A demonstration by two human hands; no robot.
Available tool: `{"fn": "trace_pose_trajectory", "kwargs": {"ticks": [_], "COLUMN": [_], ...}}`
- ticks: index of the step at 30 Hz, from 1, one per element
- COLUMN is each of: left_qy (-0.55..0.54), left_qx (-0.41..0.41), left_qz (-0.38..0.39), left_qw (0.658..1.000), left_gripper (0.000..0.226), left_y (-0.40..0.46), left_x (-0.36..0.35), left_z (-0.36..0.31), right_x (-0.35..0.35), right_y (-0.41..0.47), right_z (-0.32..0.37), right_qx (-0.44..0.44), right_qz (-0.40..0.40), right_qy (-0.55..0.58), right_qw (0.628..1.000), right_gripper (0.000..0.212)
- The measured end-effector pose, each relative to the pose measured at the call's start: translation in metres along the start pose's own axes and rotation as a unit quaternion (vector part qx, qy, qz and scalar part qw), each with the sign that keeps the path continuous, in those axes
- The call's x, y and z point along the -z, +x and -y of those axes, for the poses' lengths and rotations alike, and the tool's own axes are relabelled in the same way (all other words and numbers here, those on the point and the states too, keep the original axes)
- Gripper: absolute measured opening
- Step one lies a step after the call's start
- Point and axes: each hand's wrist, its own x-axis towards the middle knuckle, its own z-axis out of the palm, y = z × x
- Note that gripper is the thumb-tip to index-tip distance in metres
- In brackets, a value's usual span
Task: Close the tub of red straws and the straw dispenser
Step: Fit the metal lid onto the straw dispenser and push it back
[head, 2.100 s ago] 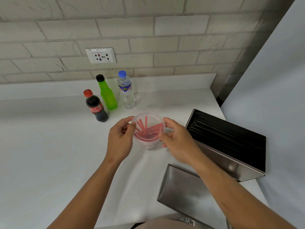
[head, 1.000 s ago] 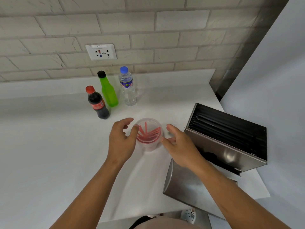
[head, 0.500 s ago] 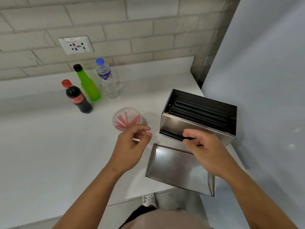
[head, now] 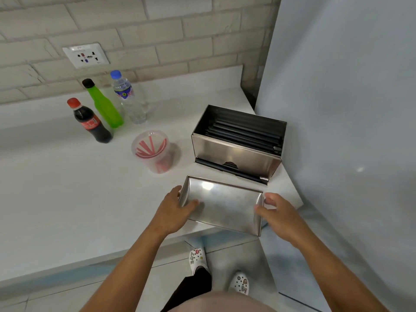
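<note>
A clear plastic tub of red straws [head: 152, 152] stands on the white counter with its transparent lid on top. To its right is the steel straw dispenser [head: 236, 152], its top uncovered and black straws showing inside. The dispenser's steel lid [head: 225, 206] lies upside down near the counter's front edge. My left hand [head: 174, 210] grips the lid's left end, thumb inside the rim. My right hand [head: 278, 212] grips its right end.
A cola bottle [head: 90, 120], a green bottle [head: 102, 104] and a water bottle [head: 128, 97] stand at the back left by the brick wall. A grey wall [head: 349, 109] rises just right of the dispenser. The counter edge [head: 112, 251] lies below my hands.
Both hands left the tub, which stands with its lid on. They moved down and right and took hold of the steel lid's two ends. The camera turned right.
</note>
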Motion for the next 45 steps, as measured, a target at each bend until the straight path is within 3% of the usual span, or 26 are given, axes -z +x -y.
{"fn": "trace_pose_trajectory", "kwargs": {"ticks": [7, 14, 20, 24, 27, 30, 35, 37, 41, 43, 45], "left_qy": [-0.036, -0.097, -0.131, -0.155, -0.087, -0.033, -0.076, -0.117, -0.172, -0.187, -0.187], "left_qx": [0.026, -0.02, -0.097, -0.151, -0.219, -0.259, -0.307, -0.313, -0.289, -0.272, -0.253], "left_qz": [-0.056, -0.141, -0.127, -0.071, -0.06, -0.08, -0.185, -0.194, -0.215, -0.228, -0.245], "left_qw": [0.997, 0.985, 0.978, 0.974, 0.97, 0.962, 0.93, 0.922, 0.917, 0.916, 0.917], "left_gripper": [0.018, 0.015, 0.028, 0.076, 0.084, 0.081, 0.052, 0.048, 0.05, 0.044, 0.036], "left_y": [-0.004, -0.025, -0.052, -0.059, -0.058, -0.053, -0.046, -0.046, -0.043, -0.039, -0.034], "left_x": [-0.012, 0.002, 0.016, 0.021, 0.027, 0.029, 0.038, 0.041, 0.046, 0.049, 0.05], "left_z": [-0.002, -0.016, -0.049, -0.057, -0.061, -0.067, -0.074, -0.079, -0.088, -0.093, -0.099], "right_x": [-0.01, -0.002, 0.014, 0.025, 0.033, 0.043, 0.055, 0.06, 0.064, 0.063, 0.061], "right_y": [0.005, 0.006, 0.007, 0.006, 0.003, -0.009, -0.033, -0.043, -0.057, -0.063, -0.063], "right_z": [-0.002, 0.004, 0.007, 0.012, 0.015, 0.02, 0.037, 0.047, 0.058, 0.06, 0.057], "right_qx": [0.017, 0.063, 0.028, -0.022, -0.035, -0.033, -0.001, 0.025, 0.102, 0.155, 0.225], "right_qz": [-0.015, -0.037, 0.019, 0.071, 0.112, 0.157, 0.161, 0.138, 0.103, 0.076, 0.014], "right_qy": [0.026, 0.008, 0.054, 0.148, 0.23, 0.281, 0.359, 0.346, 0.28, 0.227, 0.116], "right_qw": [0.999, 0.997, 0.998, 0.986, 0.966, 0.946, 0.919, 0.928, 0.949, 0.959, 0.967], "right_gripper": [0.024, 0.015, 0.023, 0.014, 0.025, 0.01, 0.03, 0.039, 0.076, 0.067, 0.031]}}
